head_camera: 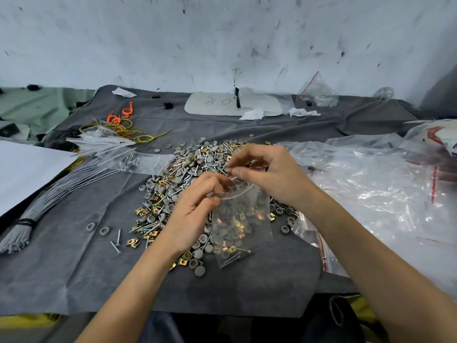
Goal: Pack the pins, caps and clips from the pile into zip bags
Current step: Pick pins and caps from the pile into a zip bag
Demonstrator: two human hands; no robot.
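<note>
Pinches the mouth of the zip bag (241, 224) with left hand (195, 214) and right hand (267, 174), over the pile (188, 164) on the tabletop (74, 268); holds some caps, clips and pins already; leaves most of the pile unpacked, so judged early in the task.

Single head-worn wide-angle view, facing forward and down, close above grey felt-covered table (74, 268), scuffed white wall (222, 33) along the far edge.

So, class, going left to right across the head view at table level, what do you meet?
Grey rod bundle → pile of pins, caps and clips → heap of clear plastic bags. The zip bag overlaps the pile, so it is omitted.
</note>
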